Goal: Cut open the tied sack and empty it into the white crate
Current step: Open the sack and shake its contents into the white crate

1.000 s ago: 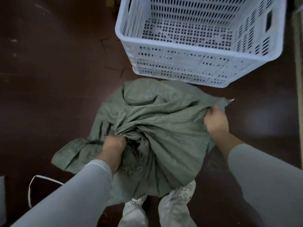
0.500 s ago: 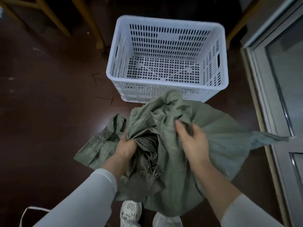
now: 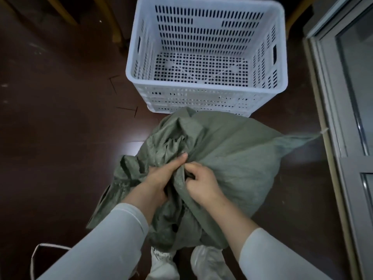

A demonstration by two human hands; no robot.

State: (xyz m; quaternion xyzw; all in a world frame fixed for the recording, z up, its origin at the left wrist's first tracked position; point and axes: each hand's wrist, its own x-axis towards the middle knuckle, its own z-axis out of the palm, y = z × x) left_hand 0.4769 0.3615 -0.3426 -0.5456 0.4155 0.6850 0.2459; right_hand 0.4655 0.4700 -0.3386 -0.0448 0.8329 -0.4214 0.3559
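Left grip (image 3: pixel 159 178) and right grip (image 3: pixel 201 184) both clutch bunched folds of the sack (image 3: pixel 238 156); the crate (image 3: pixel 201 96) stands at 12 o'clock, just beyond it.

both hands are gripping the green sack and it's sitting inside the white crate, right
Not quite. In the head view, the left hand and the right hand do both grip the green sack, but it is not inside the white crate. It is outside the crate, on its near side, toward the person. The crate's perforated bottom shows bare.
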